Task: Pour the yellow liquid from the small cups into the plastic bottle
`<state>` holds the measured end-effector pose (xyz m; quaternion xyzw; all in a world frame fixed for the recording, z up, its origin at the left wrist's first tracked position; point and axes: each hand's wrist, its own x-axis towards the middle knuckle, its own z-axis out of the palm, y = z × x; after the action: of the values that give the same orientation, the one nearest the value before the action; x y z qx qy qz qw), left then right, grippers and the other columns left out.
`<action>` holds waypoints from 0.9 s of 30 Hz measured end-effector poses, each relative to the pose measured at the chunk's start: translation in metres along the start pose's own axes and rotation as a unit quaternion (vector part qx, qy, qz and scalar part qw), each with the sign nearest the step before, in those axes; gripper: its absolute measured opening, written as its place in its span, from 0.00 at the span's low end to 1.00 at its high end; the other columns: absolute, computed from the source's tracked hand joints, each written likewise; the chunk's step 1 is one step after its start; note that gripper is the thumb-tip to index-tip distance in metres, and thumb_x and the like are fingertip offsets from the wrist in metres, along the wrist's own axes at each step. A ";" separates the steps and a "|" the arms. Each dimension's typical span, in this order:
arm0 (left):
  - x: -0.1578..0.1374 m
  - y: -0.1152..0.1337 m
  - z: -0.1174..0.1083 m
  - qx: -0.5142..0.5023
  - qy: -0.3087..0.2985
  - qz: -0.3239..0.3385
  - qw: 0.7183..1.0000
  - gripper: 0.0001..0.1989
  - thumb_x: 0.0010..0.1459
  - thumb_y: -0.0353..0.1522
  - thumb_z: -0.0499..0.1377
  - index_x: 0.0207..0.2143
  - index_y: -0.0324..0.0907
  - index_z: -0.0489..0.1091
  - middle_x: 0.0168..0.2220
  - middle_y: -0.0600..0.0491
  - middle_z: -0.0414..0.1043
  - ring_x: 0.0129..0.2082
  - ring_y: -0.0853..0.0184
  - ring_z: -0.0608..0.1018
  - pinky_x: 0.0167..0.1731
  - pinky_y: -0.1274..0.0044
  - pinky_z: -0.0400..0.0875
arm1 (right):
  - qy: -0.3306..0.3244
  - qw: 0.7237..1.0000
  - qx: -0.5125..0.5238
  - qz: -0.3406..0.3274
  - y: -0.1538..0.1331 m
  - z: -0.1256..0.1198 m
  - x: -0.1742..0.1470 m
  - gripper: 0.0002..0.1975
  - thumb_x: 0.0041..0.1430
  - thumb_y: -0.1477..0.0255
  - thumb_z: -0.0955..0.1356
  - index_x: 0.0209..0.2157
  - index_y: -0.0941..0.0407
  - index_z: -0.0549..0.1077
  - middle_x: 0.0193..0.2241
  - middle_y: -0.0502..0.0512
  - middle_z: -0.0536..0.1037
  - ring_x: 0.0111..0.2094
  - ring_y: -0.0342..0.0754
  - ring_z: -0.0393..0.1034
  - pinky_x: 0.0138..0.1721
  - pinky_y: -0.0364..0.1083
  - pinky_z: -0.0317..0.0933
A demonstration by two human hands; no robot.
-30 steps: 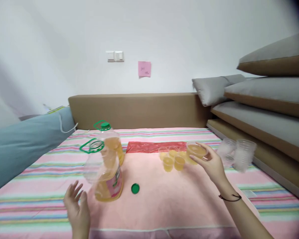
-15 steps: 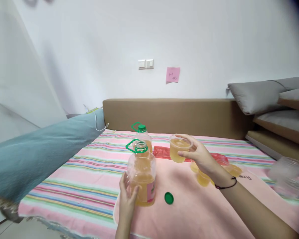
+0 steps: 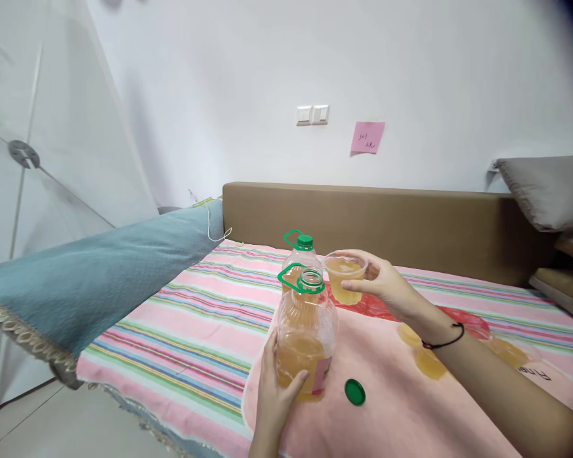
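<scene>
On striped cloth [image 3: 205, 321], two jugs [image 3: 302, 256], one loose cap [image 3: 354, 392], right fingers [image 3: 351, 285] pinching one cup [image 3: 338, 280], left fingers [image 3: 297, 385] clasping front jug [image 3: 305, 346]

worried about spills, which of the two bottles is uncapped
The nearer bottle, with the left hand at its lower part. Its mouth is bare, while the bottle behind it has a green cap on.

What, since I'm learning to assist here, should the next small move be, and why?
Probably the right hand should bring its cup closer to the mouth of the front bottle, which is uncapped and in the grasp of the left hand; the cup holds yellowish liquid.
</scene>
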<state>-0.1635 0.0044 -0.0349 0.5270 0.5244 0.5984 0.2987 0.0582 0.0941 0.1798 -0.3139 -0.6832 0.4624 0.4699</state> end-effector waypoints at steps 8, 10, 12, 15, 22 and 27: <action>0.001 -0.004 0.001 -0.018 0.000 0.004 1.000 0.42 0.52 0.45 0.66 0.65 0.49 0.53 0.67 0.45 0.55 0.68 0.53 0.59 0.68 0.57 0.55 | -0.001 1.000 -0.014 0.012 0.000 0.002 0.000 0.28 0.43 0.67 0.79 0.48 0.49 0.76 0.51 0.55 0.79 0.53 0.57 0.73 0.53 0.55 0.68; 0.000 -0.003 0.001 -0.018 0.002 0.001 1.000 0.42 0.52 0.45 0.66 0.65 0.49 0.53 0.67 0.45 0.55 0.68 0.52 0.59 0.67 0.57 0.55 | -0.003 1.000 -0.022 0.012 -0.002 0.002 0.000 0.28 0.43 0.67 0.79 0.48 0.49 0.75 0.51 0.55 0.79 0.53 0.57 0.74 0.53 0.56 0.69; 0.000 -0.001 0.002 -0.015 0.007 0.002 1.000 0.42 0.51 0.45 0.67 0.64 0.48 0.54 0.67 0.45 0.56 0.67 0.52 0.60 0.67 0.57 0.55 | -0.005 0.999 -0.032 0.015 -0.005 0.002 0.000 0.28 0.43 0.66 0.79 0.48 0.49 0.76 0.51 0.56 0.80 0.52 0.58 0.74 0.54 0.56 0.68; 0.001 0.002 0.002 -0.015 0.012 0.008 1.000 0.42 0.51 0.45 0.67 0.64 0.49 0.54 0.66 0.45 0.57 0.67 0.53 0.61 0.67 0.57 0.57 | -0.006 0.999 -0.048 0.021 -0.010 0.002 -0.001 0.28 0.42 0.66 0.79 0.48 0.49 0.76 0.50 0.56 0.80 0.52 0.58 0.74 0.54 0.57 0.68; 0.000 0.004 0.003 -0.020 0.016 0.008 1.000 0.41 0.50 0.44 0.68 0.63 0.49 0.57 0.66 0.46 0.58 0.66 0.53 0.62 0.66 0.57 0.57 | -0.026 0.996 -0.080 0.023 -0.022 0.002 0.000 0.27 0.44 0.66 0.79 0.48 0.50 0.77 0.49 0.56 0.80 0.51 0.58 0.74 0.52 0.56 0.69; 0.002 0.004 0.005 -0.021 0.021 -0.002 1.000 0.42 0.48 0.46 0.68 0.63 0.47 0.57 0.65 0.44 0.58 0.66 0.51 0.61 0.67 0.56 0.56 | -0.031 0.993 -0.111 0.019 -0.024 0.000 0.003 0.27 0.43 0.64 0.79 0.48 0.51 0.77 0.49 0.57 0.81 0.51 0.59 0.75 0.51 0.55 0.69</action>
<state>-0.1589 0.0065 -0.0308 0.5073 0.5189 0.6194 0.2997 0.0575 0.0882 0.2034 -0.3623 -0.7386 0.4018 0.4023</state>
